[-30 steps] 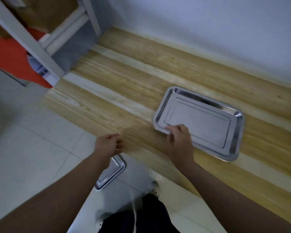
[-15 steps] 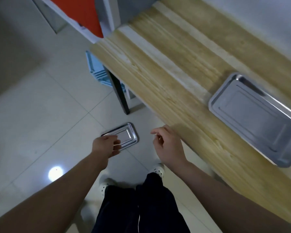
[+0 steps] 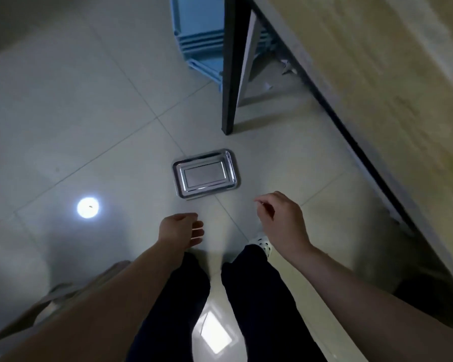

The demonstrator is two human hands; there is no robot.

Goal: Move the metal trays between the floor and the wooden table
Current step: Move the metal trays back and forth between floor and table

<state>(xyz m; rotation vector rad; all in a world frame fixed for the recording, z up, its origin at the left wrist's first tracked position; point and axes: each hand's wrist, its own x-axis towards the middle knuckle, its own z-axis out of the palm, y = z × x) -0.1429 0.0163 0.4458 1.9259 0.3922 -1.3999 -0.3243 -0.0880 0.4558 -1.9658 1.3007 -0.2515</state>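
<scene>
A small metal tray (image 3: 205, 173) lies flat on the tiled floor, just in front of the table leg. My left hand (image 3: 181, 229) hovers below it, fingers loosely curled and empty. Slightly right of the tray hangs my right hand (image 3: 283, 220), fingers apart, holding nothing. Both hands are above the floor and clear of the tray. The wooden table (image 3: 390, 87) fills the upper right; the larger tray on it is out of view.
A black table leg (image 3: 229, 74) stands just beyond the tray. Stacked blue plastic items (image 3: 199, 40) sit under the table's end. My legs (image 3: 220, 309) and a white shoe (image 3: 262, 242) are below the hands. Bright light reflections mark the floor tiles.
My view has tilted down from the tabletop to the floor. The large tray has left the view. Both hands have dropped below the table edge, closer to the small tray.
</scene>
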